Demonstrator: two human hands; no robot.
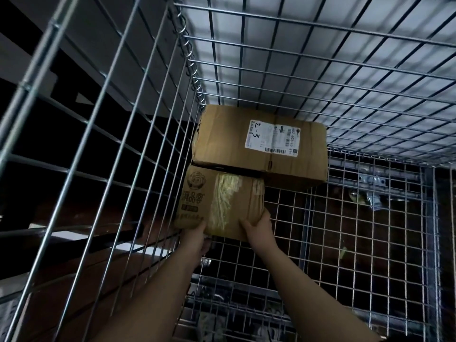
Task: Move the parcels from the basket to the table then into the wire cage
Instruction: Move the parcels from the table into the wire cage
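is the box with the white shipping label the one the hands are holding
No, both the left hand and right hand grip the smaller printed carton; the labelled box lies untouched behind it.

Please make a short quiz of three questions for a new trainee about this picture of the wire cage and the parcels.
1. True or false: the cardboard box with the white shipping label lies in the far left corner of the wire cage.
2. Which hands grip the smaller printed cardboard box? A) only the left hand B) only the right hand C) both
3. Fill in: the handwriting on the shipping label reads 2-__.

Key: 1 true; 2 C; 3 the digit 3.
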